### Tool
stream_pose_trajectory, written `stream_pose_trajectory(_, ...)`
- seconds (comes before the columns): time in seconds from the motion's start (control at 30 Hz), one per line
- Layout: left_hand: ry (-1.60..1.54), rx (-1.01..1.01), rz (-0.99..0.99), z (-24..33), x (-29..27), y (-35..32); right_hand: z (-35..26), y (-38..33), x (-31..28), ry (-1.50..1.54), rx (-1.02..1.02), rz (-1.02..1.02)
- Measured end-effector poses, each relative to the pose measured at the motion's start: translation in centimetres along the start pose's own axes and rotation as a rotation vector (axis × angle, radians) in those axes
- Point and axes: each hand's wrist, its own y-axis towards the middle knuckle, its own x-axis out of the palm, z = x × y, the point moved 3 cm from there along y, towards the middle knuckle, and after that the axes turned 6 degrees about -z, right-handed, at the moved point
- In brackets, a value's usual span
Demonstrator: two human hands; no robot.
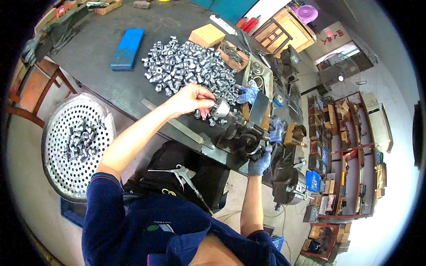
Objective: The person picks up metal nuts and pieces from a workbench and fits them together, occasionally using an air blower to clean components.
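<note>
My bare left hand (191, 99) reaches over the dark workbench (102, 66) and holds a shiny metal fitting (220, 108) by its fingertips, right at the black bench machine (242, 135). My right hand (259, 162), in a blue glove, is closed around a part at the machine's near side. A large heap of similar silvery fittings (188, 66) lies on the bench just beyond my left hand.
A round perforated metal tray (57, 168) holding several fittings sits low at my left. An air blow gun (183, 172) rests on my lap. A blue box (128, 48), cardboard box (206, 35) and two more blue gloves (248, 94) lie around the machine. Shelves (346, 155) stand right.
</note>
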Motion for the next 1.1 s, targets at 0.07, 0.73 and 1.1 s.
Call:
stream_pose_trajectory(0.07, -0.018, 0.034, -0.027, -0.1, -0.2, 0.0, -0.6, -1.0, 1.0, -0.012, -0.003, 0.024)
stream_pose_trajectory(0.73, 0.024, 0.021, 0.129, 0.3, 0.5, -0.6, -3.6, -2.4, 0.9, -0.079, 0.067, -0.095)
stream_pose_trajectory(1.1, 0.035, 0.101, 0.063, 0.4, 0.4, -0.3, -7.7, -3.1, 4.8, -0.089, -0.024, -0.221)
